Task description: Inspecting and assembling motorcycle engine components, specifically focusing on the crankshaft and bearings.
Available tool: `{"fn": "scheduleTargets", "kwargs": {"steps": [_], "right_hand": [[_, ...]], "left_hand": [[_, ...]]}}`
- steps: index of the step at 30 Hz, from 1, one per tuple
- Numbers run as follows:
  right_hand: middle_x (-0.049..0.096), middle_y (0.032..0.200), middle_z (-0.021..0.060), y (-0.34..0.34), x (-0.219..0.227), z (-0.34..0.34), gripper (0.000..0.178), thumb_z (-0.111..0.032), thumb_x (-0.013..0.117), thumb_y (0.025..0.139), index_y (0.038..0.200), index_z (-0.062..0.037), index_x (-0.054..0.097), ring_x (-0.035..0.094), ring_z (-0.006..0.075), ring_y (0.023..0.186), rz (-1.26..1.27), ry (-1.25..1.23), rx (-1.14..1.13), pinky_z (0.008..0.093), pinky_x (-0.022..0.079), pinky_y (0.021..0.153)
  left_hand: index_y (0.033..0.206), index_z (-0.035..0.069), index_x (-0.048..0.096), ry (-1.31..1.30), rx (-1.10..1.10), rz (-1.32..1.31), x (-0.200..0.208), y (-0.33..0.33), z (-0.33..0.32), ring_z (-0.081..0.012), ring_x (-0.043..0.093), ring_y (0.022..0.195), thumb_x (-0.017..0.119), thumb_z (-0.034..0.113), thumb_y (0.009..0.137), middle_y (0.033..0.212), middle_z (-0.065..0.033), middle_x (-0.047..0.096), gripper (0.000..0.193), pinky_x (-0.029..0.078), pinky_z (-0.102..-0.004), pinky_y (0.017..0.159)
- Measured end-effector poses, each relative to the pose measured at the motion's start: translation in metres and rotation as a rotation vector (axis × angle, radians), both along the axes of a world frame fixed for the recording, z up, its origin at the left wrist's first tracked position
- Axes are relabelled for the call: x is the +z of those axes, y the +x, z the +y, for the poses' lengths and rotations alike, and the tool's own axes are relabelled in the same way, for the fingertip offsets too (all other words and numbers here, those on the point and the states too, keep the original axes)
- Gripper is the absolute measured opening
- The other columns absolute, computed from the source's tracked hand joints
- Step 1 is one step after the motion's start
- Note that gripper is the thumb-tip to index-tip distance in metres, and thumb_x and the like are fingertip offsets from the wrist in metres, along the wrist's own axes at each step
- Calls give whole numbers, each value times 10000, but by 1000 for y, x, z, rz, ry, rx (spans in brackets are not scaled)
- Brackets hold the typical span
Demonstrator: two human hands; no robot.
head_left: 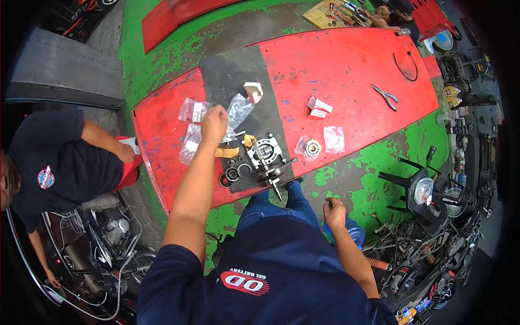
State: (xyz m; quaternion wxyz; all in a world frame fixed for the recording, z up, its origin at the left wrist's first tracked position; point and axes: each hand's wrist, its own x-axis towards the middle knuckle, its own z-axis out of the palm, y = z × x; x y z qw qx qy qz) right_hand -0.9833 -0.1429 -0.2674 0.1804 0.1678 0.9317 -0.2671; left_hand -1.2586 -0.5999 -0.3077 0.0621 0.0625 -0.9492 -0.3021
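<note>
Over the left part of the red table, my left hand is closed among clear plastic bags. A crumpled clear bag lies right beside its fingers; whether they grip it is hidden. My right hand hangs off the table's near edge with curled fingers, and anything inside them is hidden. At the near edge of the dark mat sits a metal bearing puller with a crankshaft-like part. Left of these lie a bearing, a metal ring and brown paper.
Across the red table lie another bearing on plastic, a small opened box, pliers and a black cable loop. One person is at the left, another at the far right. A black chair stands right.
</note>
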Motion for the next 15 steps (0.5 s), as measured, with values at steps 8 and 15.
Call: {"fn": "scheduleTargets", "kwargs": {"steps": [8, 15], "right_hand": [[703, 973, 197, 5, -12, 14, 247, -149, 701, 871, 1080, -22, 735, 701, 345, 899, -19, 27, -44, 444, 554, 846], [699, 1007, 201, 3, -18, 18, 247, -150, 681, 892, 1103, -31, 729, 705, 358, 926, -40, 36, -19, 449, 557, 855]], "left_hand": [[843, 30, 689, 45, 111, 96, 38, -19, -51, -423, 666, 883, 582, 119, 899, 890, -207, 694, 150, 523, -509, 815], [907, -5, 704, -10, 219, 130, 41, -2, -94, -425, 687, 910, 577, 139, 903, 937, -241, 709, 192, 527, -504, 831]]}}
